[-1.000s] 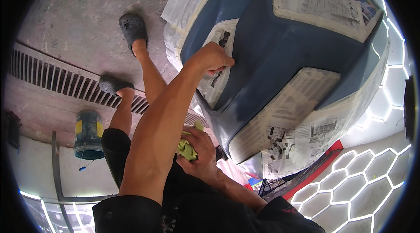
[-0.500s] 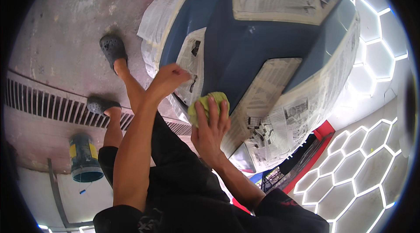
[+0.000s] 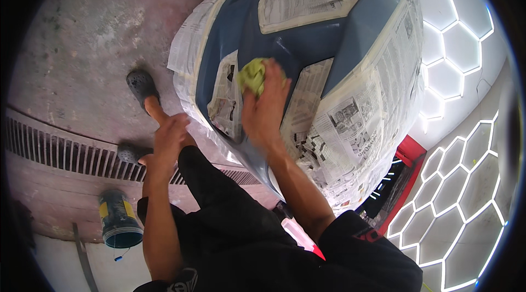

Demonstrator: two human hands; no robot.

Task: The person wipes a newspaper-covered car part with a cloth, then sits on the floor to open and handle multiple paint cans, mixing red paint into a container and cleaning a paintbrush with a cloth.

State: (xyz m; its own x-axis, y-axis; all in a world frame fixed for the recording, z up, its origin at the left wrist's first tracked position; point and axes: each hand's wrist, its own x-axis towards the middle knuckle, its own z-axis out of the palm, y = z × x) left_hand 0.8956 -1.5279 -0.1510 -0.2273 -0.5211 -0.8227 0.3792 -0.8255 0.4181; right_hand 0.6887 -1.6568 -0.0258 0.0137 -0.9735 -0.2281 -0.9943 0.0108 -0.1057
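My right hand (image 3: 264,106) grips a crumpled yellow-green cloth (image 3: 252,76) and presses it on the blue-grey painted surface of a large car bumper or body panel (image 3: 318,40). The cloth sits between two patches masked with newspaper and tape. My left hand (image 3: 172,134) hangs in the air over my knee, off the panel; its fingers are slightly blurred, loosely apart, with nothing seen in them. Newspaper (image 3: 350,122) covers the panel's near right side, and another newspaper patch (image 3: 304,4) lies on its far part.
A floor drain grate (image 3: 60,146) runs across the concrete at left. Beside it stands a dark bucket (image 3: 119,220) with a yellow label. My feet wear dark clogs (image 3: 142,84). Hexagonal light strips (image 3: 457,210) line the wall at right, near a red-edged frame (image 3: 408,174).
My right hand has moved the cloth farther up the panel. My left hand has drawn back from beside the panel to over my knee, its fingers loosening. The view has shifted.
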